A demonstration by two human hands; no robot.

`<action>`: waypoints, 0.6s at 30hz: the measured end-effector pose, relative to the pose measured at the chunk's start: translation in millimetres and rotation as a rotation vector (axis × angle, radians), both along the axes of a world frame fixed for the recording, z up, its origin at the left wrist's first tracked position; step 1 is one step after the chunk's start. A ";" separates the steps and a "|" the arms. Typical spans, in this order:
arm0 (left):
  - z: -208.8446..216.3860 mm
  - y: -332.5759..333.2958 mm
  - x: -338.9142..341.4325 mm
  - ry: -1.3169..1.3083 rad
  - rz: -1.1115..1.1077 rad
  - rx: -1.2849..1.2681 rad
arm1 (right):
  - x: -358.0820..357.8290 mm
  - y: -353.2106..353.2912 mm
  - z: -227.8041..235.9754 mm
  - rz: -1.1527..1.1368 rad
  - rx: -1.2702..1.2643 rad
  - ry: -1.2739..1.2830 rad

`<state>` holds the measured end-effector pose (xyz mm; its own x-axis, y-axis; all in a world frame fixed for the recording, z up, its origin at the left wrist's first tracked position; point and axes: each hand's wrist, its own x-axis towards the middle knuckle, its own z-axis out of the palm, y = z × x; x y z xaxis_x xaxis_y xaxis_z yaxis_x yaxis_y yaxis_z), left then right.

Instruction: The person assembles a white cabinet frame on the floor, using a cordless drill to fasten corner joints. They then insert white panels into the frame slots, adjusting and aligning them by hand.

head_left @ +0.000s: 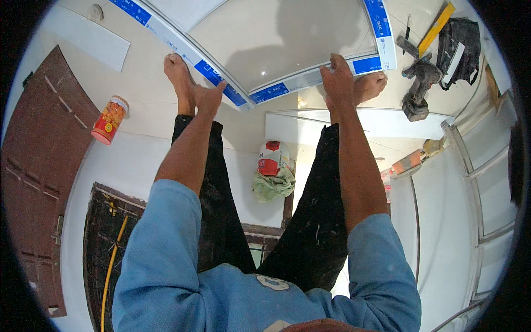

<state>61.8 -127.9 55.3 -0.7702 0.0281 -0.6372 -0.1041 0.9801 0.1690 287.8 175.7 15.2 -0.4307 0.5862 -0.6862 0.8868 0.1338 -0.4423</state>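
Note:
A white frame with strips of blue and white film lies ahead of me, one corner pointing toward me. My right hand is closed over its near bar, close to the right end. On the outer edge of the left bar is my left hand, its thumb laid against the film. The other fingers of that hand are mostly hidden, curled at the bar's edge. My bare feet stand beside the frame, the left foot by the left bar and the right foot behind my right wrist.
A cordless drill, a yellow ruler-like bar and a black bag lie at the right. A red-labelled jar lies to the left near a brown door. White panels and a red-and-white container are nearer my legs.

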 end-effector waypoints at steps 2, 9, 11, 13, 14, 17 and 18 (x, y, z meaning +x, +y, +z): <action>7.3 20.5 -22.5 -0.058 -0.010 0.004 | -0.1 -11.0 -16.8 -0.010 0.011 0.036; -73.7 -38.2 -11.8 -0.144 0.210 -0.169 | -31.0 -11.4 -32.5 0.174 0.014 -0.085; -75.4 -37.9 -7.1 -0.146 0.214 -0.130 | -36.6 -12.4 -31.1 0.197 0.011 -0.115; -68.9 -23.9 -7.6 -0.164 0.202 -0.097 | -33.1 -13.4 -38.1 0.233 0.059 -0.110; -65.8 -19.7 -7.9 -0.157 0.202 -0.100 | -33.6 -12.8 -39.3 0.226 0.042 -0.129; -60.1 -19.8 -9.0 -0.140 0.211 -0.115 | -37.4 -13.8 -35.5 0.251 0.017 -0.159; -60.8 -22.1 -6.6 -0.148 0.210 -0.116 | -33.4 -14.2 -35.4 0.279 0.033 -0.166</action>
